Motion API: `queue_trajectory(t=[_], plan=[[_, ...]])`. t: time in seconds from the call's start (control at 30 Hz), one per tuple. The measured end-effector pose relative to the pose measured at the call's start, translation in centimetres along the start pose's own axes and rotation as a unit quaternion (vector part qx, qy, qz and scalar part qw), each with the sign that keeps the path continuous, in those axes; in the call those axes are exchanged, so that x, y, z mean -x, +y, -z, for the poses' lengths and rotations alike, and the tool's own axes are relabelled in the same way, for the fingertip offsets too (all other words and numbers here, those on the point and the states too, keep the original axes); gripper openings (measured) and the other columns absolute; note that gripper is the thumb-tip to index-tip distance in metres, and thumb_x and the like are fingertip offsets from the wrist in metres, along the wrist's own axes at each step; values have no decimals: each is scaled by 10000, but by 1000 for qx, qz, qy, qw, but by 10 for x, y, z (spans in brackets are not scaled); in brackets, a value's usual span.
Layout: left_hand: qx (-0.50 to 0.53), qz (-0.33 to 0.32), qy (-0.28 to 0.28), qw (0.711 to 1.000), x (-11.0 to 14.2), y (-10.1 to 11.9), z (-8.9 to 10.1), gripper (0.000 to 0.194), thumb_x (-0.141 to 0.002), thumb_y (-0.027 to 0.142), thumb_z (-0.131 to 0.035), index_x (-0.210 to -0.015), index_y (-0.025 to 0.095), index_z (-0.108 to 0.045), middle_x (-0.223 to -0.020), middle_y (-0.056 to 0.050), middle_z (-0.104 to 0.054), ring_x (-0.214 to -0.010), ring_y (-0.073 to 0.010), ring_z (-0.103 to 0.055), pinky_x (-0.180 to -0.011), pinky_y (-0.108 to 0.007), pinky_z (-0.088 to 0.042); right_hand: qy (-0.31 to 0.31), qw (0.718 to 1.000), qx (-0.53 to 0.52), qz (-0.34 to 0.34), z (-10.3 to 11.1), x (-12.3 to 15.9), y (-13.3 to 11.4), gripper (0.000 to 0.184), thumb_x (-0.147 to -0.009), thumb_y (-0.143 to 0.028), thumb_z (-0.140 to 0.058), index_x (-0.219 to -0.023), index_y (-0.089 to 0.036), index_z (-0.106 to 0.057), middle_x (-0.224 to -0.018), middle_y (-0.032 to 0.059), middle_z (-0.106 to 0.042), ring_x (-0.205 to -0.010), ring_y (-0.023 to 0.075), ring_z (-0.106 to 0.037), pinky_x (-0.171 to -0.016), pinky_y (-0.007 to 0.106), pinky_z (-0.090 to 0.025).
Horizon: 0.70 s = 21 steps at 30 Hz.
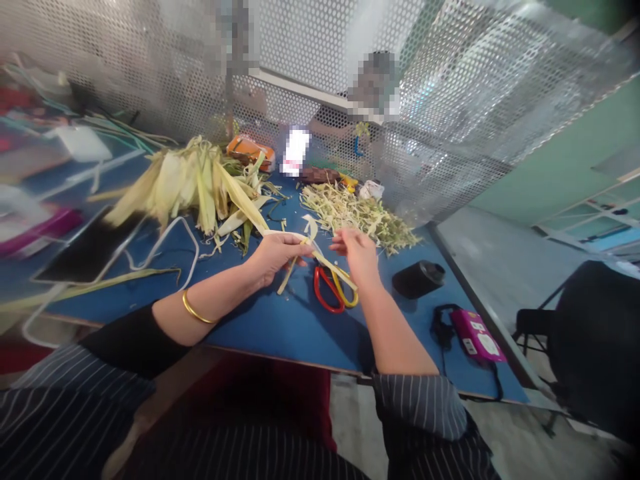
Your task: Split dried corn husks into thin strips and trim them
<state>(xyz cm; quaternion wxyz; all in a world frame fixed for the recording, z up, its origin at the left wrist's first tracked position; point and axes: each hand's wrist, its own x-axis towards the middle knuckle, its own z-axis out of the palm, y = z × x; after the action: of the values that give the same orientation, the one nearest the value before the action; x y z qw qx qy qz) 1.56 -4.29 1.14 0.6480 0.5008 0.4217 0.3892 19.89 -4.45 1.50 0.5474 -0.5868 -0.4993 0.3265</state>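
My left hand point(280, 259) is closed in a pinch on pale corn husk strips point(287, 277), just above the blue table. One strip runs from its fingertips toward my right wrist, and a broader husk piece point(245, 203) stretches up behind it. Close by on the right is my right hand point(357, 253), its fingers curled together; what they hold, if anything, is too small to make out. Below and between both hands lie scissors point(327, 290) with red and yellow handles, their blades hidden. Beyond my left hand rests a bundle of corn husks point(185, 180); beyond my right, a heap of shredded husk point(350, 213).
A black cylinder point(419, 279) lies right of my forearm, with a magenta box point(477, 335) near the table's right edge. On the left are a dark tablet point(90, 250) and a white wire stand point(187, 247). Perforated metal mesh point(440, 107) borders the back, people beyond it.
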Motion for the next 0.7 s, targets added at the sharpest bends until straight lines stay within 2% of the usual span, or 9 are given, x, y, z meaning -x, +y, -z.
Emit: queue_trajectory(t=[0.03,0.1,0.17,0.2,0.27,0.33,0.43,0.53,0.7], plan=[[9,-1,7,1000,0,1,1,213,-661,328,-741,-776,154,-699,-823,-80,-702,-591,-96,-607,-410,-195,-239,50,994,57,83,4,3,-5,333,-810,-512,-548,-814,-183,-600,-709,25,-614,-643,153,-600,-634,299,-462],[34,-3,8,999,1,3,2,233,-661,323,-743,-824,161,-701,-882,-88,-705,-673,-120,-644,-404,-184,-235,113,949,182,232,8,15,-18,259,-857,-439,-523,-815,-199,-609,-768,42,-625,-746,172,-592,-747,328,-450],[64,-9,-4,998,1,5,3,238,-685,311,-719,-877,170,-702,-964,-97,-703,-759,-141,-661,-399,-177,-245,113,898,276,324,7,29,-27,247,-880,-393,-505,-766,-204,-615,-805,63,-632,-804,188,-576,-806,345,-421],[77,-15,-8,997,1,6,3,229,-703,301,-699,-892,170,-704,-989,-100,-701,-783,-143,-660,-398,-175,-254,83,880,311,349,4,35,-29,247,-884,-378,-507,-747,-205,-619,-792,61,-635,-786,183,-572,-806,341,-408],[88,-28,-8,996,0,6,3,206,-732,279,-664,-898,167,-709,-992,-98,-701,-785,-133,-649,-404,-173,-281,-4,864,362,350,-6,46,-27,252,-882,-381,-515,-738,-209,-632,-756,45,-636,-737,172,-569,-757,319,-396],[80,-41,-3,996,-1,5,2,188,-738,272,-660,-880,165,-720,-932,-88,-705,-711,-105,-620,-414,-174,-299,-62,870,382,305,-18,51,-19,258,-871,-410,-526,-757,-211,-645,-748,35,-632,-691,159,-567,-683,292,-388],[62,-47,-1,997,-3,1,1,188,-721,287,-689,-853,160,-733,-848,-69,-698,-566,-56,-526,-410,-178,-296,-78,894,366,248,-32,51,-5,243,-863,-404,-530,-759,-215,-643,-769,29,-633,-669,152,-564,-629,271,-377],[63,-50,1,997,-5,-2,1,193,-686,277,-722,-825,145,-738,-822,-63,-686,-557,-48,-492,-399,-170,-289,-76,913,333,224,-35,49,1,209,-864,-323,-509,-718,-209,-607,-762,21,-623,-651,143,-544,-621,262,-377],[77,-40,17,996,-8,-3,4,195,-647,273,-755,-766,121,-731,-834,-86,-691,-627,-76,-549,-395,-169,-287,-106,908,332,233,-30,48,-3,155,-836,-231,-487,-709,-208,-571,-736,11,-595,-649,140,-526,-618,257,-368]])
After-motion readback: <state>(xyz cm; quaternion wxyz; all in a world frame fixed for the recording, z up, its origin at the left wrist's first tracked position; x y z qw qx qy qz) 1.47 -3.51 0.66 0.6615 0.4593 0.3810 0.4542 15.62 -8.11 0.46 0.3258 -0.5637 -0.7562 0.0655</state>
